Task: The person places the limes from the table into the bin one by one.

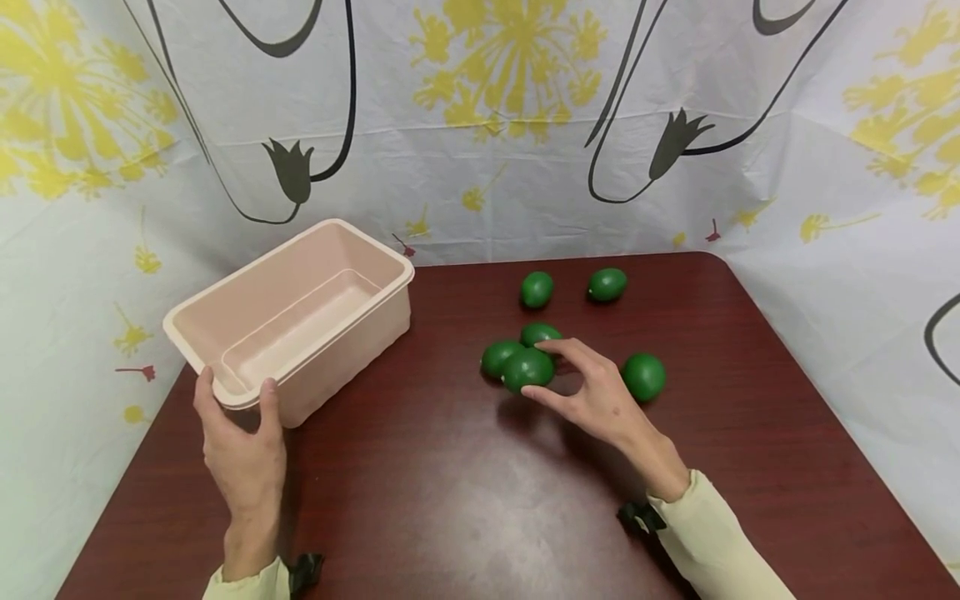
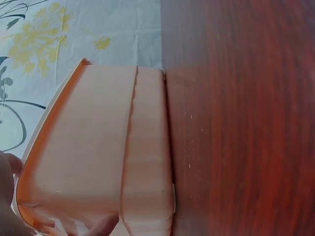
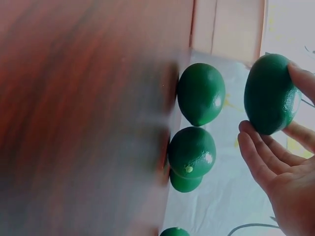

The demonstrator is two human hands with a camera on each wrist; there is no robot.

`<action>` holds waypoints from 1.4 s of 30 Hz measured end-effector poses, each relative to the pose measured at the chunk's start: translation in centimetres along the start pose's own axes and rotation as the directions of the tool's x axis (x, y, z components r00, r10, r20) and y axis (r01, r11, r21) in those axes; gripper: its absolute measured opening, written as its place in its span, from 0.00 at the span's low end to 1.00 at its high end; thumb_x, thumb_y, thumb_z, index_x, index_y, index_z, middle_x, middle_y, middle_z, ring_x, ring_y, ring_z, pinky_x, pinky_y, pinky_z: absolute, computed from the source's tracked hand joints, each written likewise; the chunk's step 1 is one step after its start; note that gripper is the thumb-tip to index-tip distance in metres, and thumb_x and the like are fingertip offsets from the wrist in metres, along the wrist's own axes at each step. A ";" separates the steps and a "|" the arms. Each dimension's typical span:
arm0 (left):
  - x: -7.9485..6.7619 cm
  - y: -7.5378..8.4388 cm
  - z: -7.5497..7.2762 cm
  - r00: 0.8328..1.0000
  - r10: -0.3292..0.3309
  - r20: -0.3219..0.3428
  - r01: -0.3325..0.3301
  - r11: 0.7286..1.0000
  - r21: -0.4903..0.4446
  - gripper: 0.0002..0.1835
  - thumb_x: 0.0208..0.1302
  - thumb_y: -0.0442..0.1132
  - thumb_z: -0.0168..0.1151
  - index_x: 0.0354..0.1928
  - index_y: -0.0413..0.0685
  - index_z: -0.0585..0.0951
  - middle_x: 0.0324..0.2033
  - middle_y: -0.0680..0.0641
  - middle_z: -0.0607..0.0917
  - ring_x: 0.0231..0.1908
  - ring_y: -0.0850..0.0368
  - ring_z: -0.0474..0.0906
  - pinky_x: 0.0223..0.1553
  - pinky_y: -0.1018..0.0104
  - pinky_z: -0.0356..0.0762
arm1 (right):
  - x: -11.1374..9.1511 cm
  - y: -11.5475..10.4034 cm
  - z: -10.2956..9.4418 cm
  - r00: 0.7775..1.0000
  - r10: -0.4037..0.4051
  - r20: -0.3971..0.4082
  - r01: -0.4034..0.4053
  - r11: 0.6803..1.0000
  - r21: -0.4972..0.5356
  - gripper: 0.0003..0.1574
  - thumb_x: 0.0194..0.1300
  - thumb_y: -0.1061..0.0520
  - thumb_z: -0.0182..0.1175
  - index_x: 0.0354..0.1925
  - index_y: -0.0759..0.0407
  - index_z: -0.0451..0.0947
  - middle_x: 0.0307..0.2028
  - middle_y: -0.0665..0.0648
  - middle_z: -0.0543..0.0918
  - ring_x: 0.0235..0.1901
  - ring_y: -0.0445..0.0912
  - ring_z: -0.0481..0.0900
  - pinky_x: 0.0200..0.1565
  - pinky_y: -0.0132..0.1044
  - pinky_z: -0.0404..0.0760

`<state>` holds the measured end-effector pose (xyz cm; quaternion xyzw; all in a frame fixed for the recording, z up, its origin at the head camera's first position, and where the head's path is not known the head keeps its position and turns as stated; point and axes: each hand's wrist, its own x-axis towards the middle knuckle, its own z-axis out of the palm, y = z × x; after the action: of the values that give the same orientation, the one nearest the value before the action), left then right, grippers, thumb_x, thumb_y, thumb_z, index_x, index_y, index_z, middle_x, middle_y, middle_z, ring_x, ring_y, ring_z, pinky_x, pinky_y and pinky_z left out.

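In the head view, a pale pink plastic bin [image 1: 345,350] stands at the left of the table. My left hand [image 1: 243,458] grips its near corner, fingers and thumb spread about the rim; in the left wrist view fingertips [image 2: 106,226] touch the bin's outer wall [image 2: 88,142]. My right hand [image 1: 600,400] pinches a green lime [image 1: 527,372] between thumb and fingers. The right wrist view shows this lime [image 3: 269,93] held off the table. Close behind it lie two more limes, one at left [image 1: 498,358] and one farther back [image 1: 540,334].
Two limes lie near the table's back edge, one left [image 1: 537,289] and one right [image 1: 607,284]. Another lime [image 1: 643,377] sits just right of my right hand. A patterned white cloth [image 1: 487,192] hangs behind the dark red-brown table [image 1: 420,483].
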<state>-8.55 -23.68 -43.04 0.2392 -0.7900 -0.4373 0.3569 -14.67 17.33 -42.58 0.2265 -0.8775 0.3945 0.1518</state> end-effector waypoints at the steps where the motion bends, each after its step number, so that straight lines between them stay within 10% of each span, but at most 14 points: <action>1: 0.0 0.0 0.0 1.000 0.002 -0.001 -0.002 1.000 -0.001 0.40 0.68 0.56 0.68 0.79 0.69 0.64 0.75 0.48 0.74 0.72 0.44 0.71 0.72 0.43 0.65 | 0.1 -0.1 0.0 1.000 0.003 0.000 -0.003 1.000 0.003 0.37 0.53 0.46 0.82 0.59 0.50 0.81 0.45 0.44 0.86 0.42 0.39 0.87 0.47 0.42 0.86; 42: -0.1 -0.1 0.3 1.000 -0.011 0.013 0.011 1.000 0.013 0.40 0.70 0.58 0.65 0.80 0.69 0.60 0.78 0.48 0.69 0.74 0.40 0.68 0.72 0.37 0.62 | 1.9 -2.3 3.0 0.992 -0.120 -0.038 0.124 0.985 0.121 0.38 0.53 0.50 0.82 0.60 0.51 0.81 0.48 0.49 0.84 0.43 0.41 0.87 0.47 0.34 0.85</action>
<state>-8.70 -23.50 -43.25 0.2430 -0.7940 -0.4355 0.3477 -15.33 13.21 -42.25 0.2828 -0.8335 0.4414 0.1749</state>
